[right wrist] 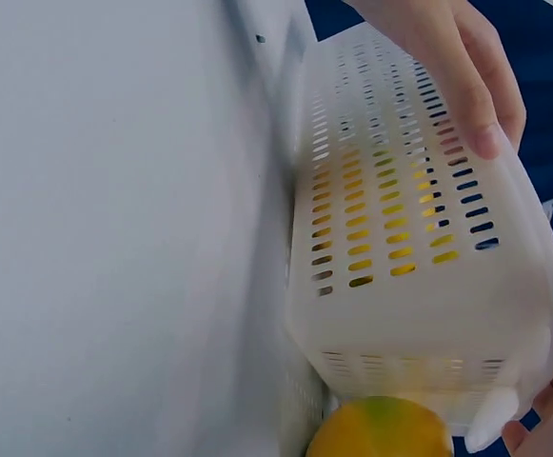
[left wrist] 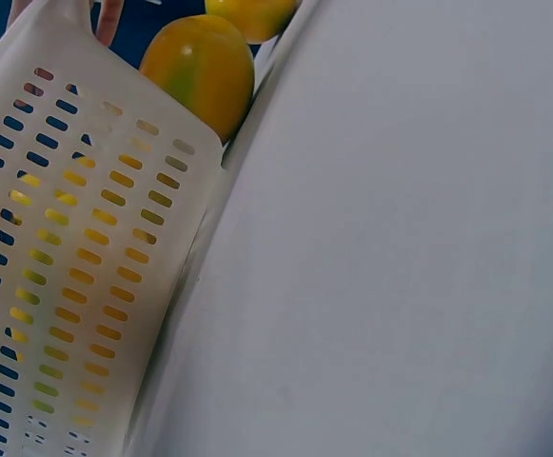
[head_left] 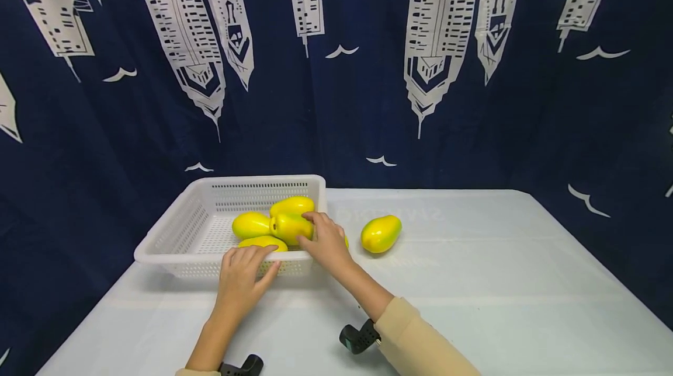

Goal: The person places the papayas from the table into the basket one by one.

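Observation:
My right hand reaches over the right side of a white perforated basket. Its thumb and fingers pinch the end of a yellow-green mango lying on top of others. My left hand holds the front rim, fingers over the edge and thumb against the outer wall, as the right wrist view also shows. Inside the basket, a mango lies by the left fingertips, another mango behind it, and a further mango at the back. The right hand mostly hides a mango beside the basket.
A loose mango lies on the white table, right of the basket. Behind the table hangs a dark blue curtain with white building prints. Each wrist wears a black camera, one beneath the right sleeve.

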The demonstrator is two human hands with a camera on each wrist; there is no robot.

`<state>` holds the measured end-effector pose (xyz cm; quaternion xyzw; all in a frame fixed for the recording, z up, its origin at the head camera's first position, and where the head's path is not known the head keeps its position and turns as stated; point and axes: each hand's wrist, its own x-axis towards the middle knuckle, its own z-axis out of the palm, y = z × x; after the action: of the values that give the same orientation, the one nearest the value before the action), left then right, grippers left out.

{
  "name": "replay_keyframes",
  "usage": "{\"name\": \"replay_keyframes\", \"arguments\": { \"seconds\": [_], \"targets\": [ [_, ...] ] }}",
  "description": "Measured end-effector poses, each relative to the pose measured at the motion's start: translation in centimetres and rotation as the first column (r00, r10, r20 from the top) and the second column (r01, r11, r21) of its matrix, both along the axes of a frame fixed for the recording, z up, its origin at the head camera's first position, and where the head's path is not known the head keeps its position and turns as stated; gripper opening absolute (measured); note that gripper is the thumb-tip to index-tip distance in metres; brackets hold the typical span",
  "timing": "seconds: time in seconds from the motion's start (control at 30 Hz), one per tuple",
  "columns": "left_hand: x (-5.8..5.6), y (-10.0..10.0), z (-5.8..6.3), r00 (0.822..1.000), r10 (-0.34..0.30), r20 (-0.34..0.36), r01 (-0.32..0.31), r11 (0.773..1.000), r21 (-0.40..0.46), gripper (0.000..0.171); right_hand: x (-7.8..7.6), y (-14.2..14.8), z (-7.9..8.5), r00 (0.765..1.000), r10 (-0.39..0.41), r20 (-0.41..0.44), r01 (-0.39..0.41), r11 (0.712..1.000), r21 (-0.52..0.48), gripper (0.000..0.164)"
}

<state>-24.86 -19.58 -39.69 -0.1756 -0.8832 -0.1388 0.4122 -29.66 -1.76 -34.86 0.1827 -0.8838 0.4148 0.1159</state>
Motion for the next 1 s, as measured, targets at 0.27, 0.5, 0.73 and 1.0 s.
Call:
{"name": "replay_keyframes", "arguments": {
  "seconds": [0.27, 0.5, 0.73, 1.0],
  "targets": [
    [-0.1, 0.0, -0.1, 1.0, 0.0, -0.004, 0.0, 1.0, 0.004, 0.032, 0.4, 1.4, 0.5, 0.995, 0.076, 0.064, -0.057, 0.965, -0.257, 0.037],
    [-0.1, -0.1, -0.1, 1.0, 0.002, -0.021, -0.002, 1.0, -0.005, 0.031, 0.3, 3.3, 0.6, 0.999, 0.013, 0.04, 0.001, 0.944, -0.329, 0.031],
    [-0.1, -0.2, 0.0, 1.0, 0.006, -0.023, -0.006, 1.0, -0.004, 0.031, 0.1, 5.3, -0.1, 0.998, -0.021, 0.063, 0.043, 0.931, -0.363, 0.032],
    [-0.1, -0.1, -0.1, 1.0, 0.01, -0.005, -0.01, 1.0, -0.005, 0.032, -0.2, 7.5, -1.0, 0.992, -0.082, 0.094, 0.113, 0.909, -0.401, 0.033]
  ]
}}
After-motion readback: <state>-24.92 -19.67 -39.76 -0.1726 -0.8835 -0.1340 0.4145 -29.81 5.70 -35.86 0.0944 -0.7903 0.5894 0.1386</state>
